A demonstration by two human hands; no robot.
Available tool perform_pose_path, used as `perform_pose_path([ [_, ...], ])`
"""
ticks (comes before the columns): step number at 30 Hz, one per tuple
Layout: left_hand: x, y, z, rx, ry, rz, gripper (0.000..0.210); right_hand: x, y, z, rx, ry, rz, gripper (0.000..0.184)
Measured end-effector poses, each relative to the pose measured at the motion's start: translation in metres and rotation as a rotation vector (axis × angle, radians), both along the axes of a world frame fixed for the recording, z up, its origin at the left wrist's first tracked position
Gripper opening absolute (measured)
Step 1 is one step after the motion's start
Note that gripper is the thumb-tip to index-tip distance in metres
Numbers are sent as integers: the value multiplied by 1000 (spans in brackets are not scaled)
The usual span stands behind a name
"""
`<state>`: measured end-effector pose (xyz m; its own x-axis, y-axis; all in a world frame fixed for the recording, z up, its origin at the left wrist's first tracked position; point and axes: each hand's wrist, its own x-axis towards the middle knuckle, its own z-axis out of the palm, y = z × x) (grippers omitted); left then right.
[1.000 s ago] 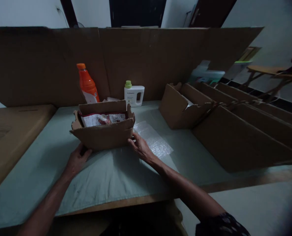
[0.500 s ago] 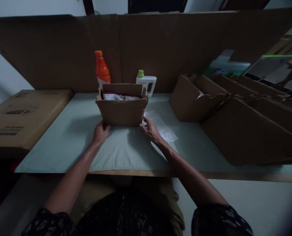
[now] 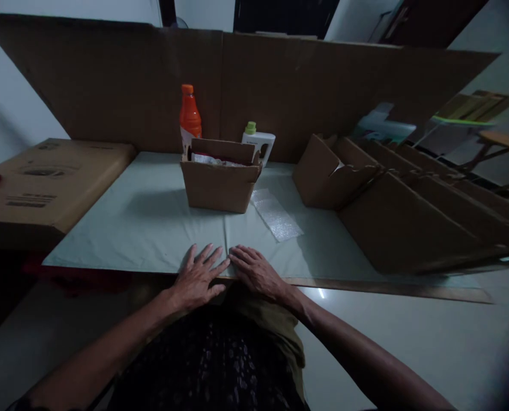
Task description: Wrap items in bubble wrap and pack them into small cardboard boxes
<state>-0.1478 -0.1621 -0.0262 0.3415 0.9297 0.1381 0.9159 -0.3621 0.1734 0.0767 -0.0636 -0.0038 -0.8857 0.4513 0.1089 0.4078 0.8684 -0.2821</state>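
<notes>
I have both hands empty at the cloth's (image 3: 147, 228) near edge: left hand (image 3: 199, 277) fanned, right hand (image 3: 256, 272) flatter, fingers closer together. The box (image 3: 220, 185) stands ahead, untouched. I judge this a pause; handling it would call for reaching forward.

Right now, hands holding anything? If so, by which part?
Nothing: left hand and right hand rest at the front edge of the cloth, apart from the box ahead.

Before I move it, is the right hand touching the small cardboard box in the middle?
Apart: the head view plainly shows pale green tablecloth between the right hand and the front of the small cardboard box.
</notes>
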Motion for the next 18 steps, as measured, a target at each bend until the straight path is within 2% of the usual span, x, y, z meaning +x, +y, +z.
perform_pose_path([
  [5,9,-30,-2,50,-38,24,62,22,-28,-3,-20,11,57,54],
  [12,20,-39,9,33,-38,61,60,28,-40,-14,44,96,5,57],
  [15,12,-37,18,55,-11,77,51,28,-44,-13,112,98,-29,52],
  [18,-8,-35,24,100,20,166,34,29,-47,-11,157,89,-63,46],
])
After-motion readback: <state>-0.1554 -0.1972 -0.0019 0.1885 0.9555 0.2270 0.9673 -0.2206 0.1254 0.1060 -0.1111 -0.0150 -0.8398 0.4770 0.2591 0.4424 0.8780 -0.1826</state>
